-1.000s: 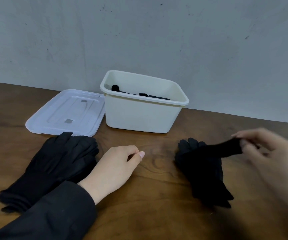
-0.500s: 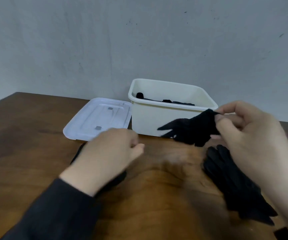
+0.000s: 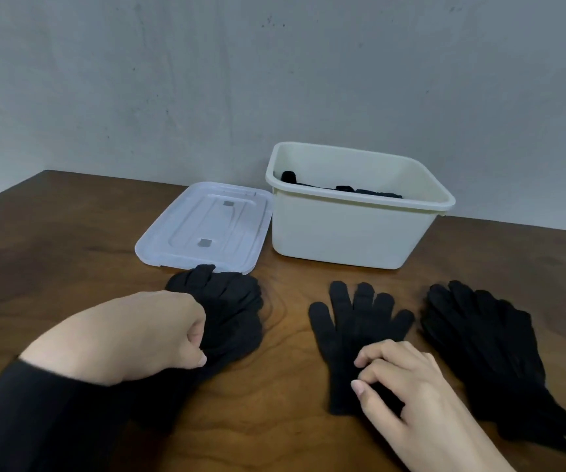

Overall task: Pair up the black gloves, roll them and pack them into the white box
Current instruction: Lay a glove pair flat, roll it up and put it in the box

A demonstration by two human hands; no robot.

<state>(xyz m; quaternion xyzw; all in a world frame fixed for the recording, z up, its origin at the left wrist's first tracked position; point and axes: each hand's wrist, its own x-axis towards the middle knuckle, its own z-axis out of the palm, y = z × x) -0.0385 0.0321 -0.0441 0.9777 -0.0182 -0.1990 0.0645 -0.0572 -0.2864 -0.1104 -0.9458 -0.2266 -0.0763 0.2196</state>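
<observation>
Nearest me, my right hand [image 3: 407, 383] rests on the wrist end of a single glove [image 3: 356, 335] lying flat on the table [image 3: 70, 253], its fingers spread and pointing away toward the wall; my fingertips are curled and pinching the cuff fabric. To the left, my left hand [image 3: 145, 335], black sleeve [image 3: 36, 417] behind it, is closed in a loose fist, thumb and forefinger gripping the edge of the left glove pile [image 3: 233, 311]. That pile's far fingertips touch the near edge of the lid. On the right, just beside the single glove but apart from it, sits the right glove pile [image 3: 485, 349], stacked, cuffs fanned toward me. Farther back, the clear lid [image 3: 206, 226] lies flat, its right edge close against the white box [image 3: 349, 233]. The box stands open near the wall [image 3: 274, 80], with black gloves inside [image 3: 342, 187] low against the near side; I cannot tell how many.
</observation>
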